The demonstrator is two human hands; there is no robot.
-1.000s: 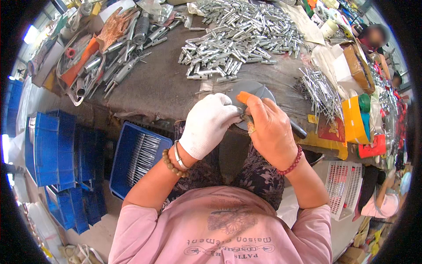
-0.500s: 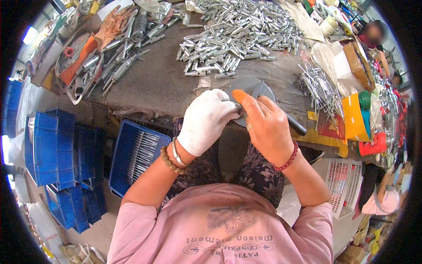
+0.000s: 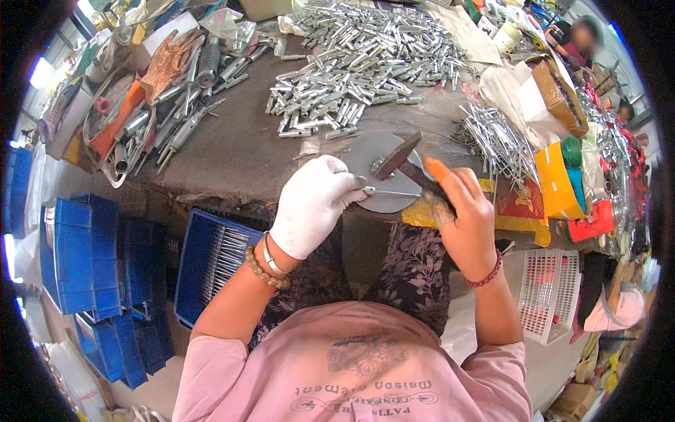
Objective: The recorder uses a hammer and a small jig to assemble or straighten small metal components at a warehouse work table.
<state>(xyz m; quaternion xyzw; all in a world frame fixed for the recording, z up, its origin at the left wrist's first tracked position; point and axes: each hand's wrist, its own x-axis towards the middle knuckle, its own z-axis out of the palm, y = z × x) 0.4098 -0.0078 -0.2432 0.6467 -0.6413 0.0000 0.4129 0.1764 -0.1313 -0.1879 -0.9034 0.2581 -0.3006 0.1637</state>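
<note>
My left hand (image 3: 314, 205), in a white knitted glove, pinches a thin metal rod (image 3: 395, 193) between thumb and fingertips; its near end is hidden in the glove. The rod points right, across the front part of a round grey metal plate (image 3: 370, 156) at the table's front edge. My right hand (image 3: 467, 218), bare but for orange covering on one finger, is closed round the dark handle of a hammer (image 3: 399, 156). The hammer's head is over the plate, just beyond the rod. Whether the rod's far end touches the hammer handle, I cannot tell.
A heap of short metal tubes (image 3: 351, 67) lies at the back, thin rods (image 3: 496, 144) at the right. Tools and an orange glove (image 3: 165, 67) lie left. Below the table are a blue bin (image 3: 184, 264) of rods and a white basket (image 3: 545, 295). Another person (image 3: 583, 42) is far right.
My right hand has drawn away from my left and taken hold of the hammer, which is now raised off its earlier position on the plate. The rod now shows between my hands.
</note>
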